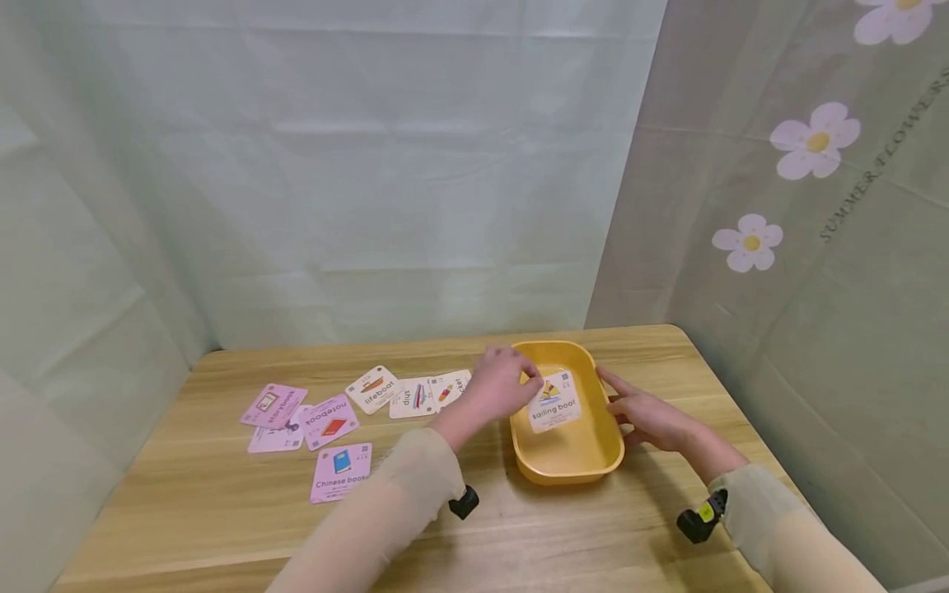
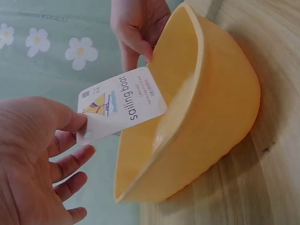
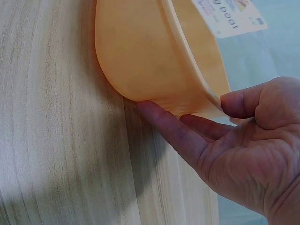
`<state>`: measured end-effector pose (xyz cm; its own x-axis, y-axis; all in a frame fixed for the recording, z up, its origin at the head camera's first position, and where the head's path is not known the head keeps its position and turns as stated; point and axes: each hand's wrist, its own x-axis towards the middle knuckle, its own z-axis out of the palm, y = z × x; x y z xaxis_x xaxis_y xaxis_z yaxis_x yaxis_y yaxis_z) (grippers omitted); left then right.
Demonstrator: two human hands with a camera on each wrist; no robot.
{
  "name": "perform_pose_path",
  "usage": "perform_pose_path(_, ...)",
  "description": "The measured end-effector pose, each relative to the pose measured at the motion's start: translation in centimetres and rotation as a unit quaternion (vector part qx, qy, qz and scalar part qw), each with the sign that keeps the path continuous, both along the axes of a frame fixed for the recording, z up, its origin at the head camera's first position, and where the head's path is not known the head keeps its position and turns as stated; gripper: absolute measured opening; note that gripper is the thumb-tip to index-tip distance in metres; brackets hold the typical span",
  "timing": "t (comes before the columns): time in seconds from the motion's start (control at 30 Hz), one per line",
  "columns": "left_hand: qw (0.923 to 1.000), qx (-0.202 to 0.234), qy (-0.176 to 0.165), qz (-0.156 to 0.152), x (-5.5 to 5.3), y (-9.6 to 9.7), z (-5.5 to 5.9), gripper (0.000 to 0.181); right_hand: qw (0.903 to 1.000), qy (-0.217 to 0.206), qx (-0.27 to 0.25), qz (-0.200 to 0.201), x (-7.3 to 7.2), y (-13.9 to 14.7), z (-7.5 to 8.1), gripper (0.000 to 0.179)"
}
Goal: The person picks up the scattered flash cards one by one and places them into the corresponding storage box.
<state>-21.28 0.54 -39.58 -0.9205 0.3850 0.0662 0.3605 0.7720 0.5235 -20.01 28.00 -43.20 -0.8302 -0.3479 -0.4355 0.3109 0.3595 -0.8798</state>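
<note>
Beside the tub (image 1: 565,451), the left hand (image 1: 500,383) overlaps a likely rocket card (image 1: 448,385).

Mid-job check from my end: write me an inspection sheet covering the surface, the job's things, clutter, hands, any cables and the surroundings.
Surface: wood-grain table, with shadows near the hands.
Job's things: sailing boat card, over the opening of the yellow tray, which stands on the table.
Clutter: loose cards left of the tray, among them notebook card, Chinese book card, lifeboat card and ship card; storybook card overlaps another, partly hidden card.
Hands: left hand pinches the sailing boat card; right hand holds the tray's side, thumb at the rim.
Cables: nothing seen.
Surroundings: pale curtain behind; printed flowers on the right.
</note>
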Motion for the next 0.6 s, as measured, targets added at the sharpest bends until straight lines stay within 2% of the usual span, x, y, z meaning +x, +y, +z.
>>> perform_pose_path(0.33,0.9935,-0.091,0.027,-0.063,-0.1,1.7,-1.2,0.020,1.0000,-0.002,0.004,-0.003,0.0,-0.1,0.0,0.075)
perform_pose_path(0.6,0.9892,-0.119,0.020,-0.083,0.3,3.0,-1.5,0.021,1.0000,-0.001,-0.002,-0.001,-0.1,0.0,-0.2,0.074)
